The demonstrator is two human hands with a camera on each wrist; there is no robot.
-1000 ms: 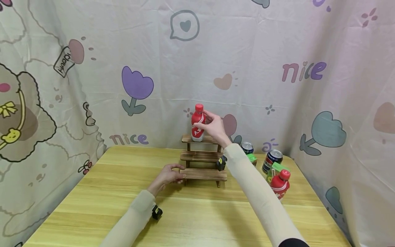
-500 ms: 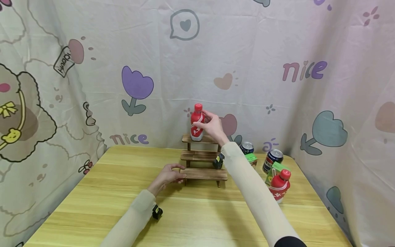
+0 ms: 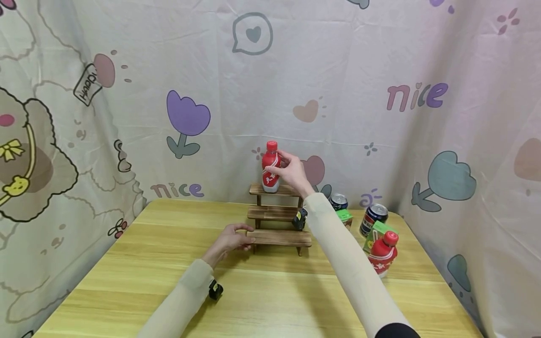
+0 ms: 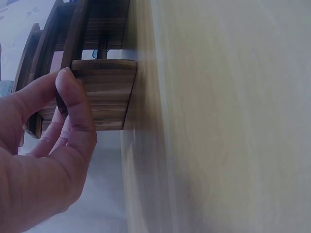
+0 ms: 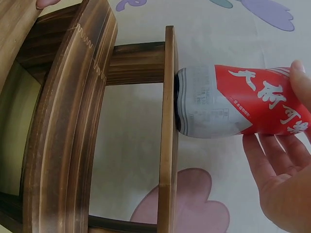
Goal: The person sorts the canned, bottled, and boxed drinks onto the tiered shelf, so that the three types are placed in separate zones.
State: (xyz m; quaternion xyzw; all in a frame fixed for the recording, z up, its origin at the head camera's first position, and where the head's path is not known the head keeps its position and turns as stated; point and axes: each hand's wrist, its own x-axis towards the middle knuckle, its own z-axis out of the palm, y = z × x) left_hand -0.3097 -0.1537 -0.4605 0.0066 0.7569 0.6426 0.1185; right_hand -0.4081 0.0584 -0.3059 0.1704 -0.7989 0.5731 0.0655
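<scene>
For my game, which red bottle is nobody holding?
The red bottle on the table, by a green carton; the right hand grips the other bottle, at the top shelf.

Cream sleeves (image 3: 346,256) bear black, seemingly yellow-marked cameras (image 3: 215,290).

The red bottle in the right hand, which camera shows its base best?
The right wrist view. There the red bottle looms large, its base right at the top shelf, with the fingers clear of it. The head view shows the base too, but smaller; the left wrist view doesn't show the bottle.
</scene>
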